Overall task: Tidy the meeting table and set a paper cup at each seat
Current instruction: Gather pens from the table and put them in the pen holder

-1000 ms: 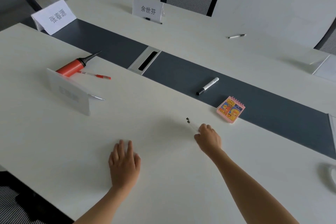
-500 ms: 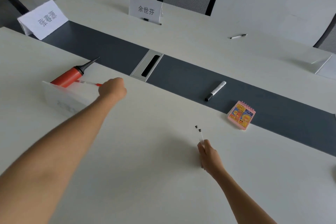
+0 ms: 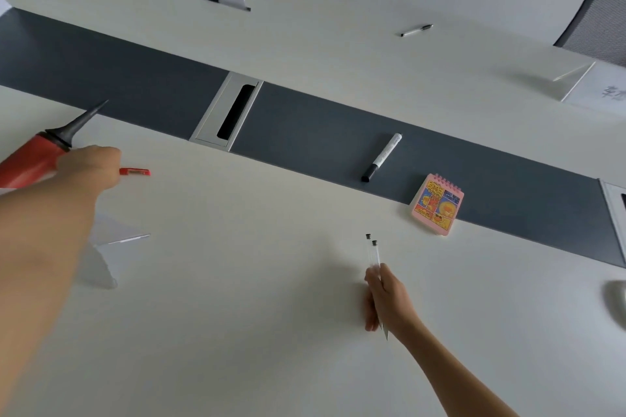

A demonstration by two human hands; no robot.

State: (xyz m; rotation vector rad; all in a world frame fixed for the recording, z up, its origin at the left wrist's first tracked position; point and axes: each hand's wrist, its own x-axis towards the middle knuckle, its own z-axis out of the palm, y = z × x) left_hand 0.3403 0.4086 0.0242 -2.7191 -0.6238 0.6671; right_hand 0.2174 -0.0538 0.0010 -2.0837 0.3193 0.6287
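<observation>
Right hand (image 3: 386, 298): fingers (image 3: 372, 305) curled round two clear pens (image 3: 372, 252), caps pointing toward the far edge of the tabletop (image 3: 237, 315). Left hand (image 3: 89, 167): fingers curled over red pen (image 3: 135, 172) near the left edge, just beside red pump (image 3: 30, 159). Marker (image 3: 382, 157) lies on the dark centre strip (image 3: 135, 78); pink notebook (image 3: 437, 205) straddles its near border.

left grip (image 3: 88, 166) and right grip (image 3: 386, 298): both bare. left forearm (image 3: 40, 247) bare right up to the frame edge, looks broad, close to the lens. right forearm (image 3: 457, 372) also bare to the edge, looks slimmer. fingernails too small to tell.
</observation>
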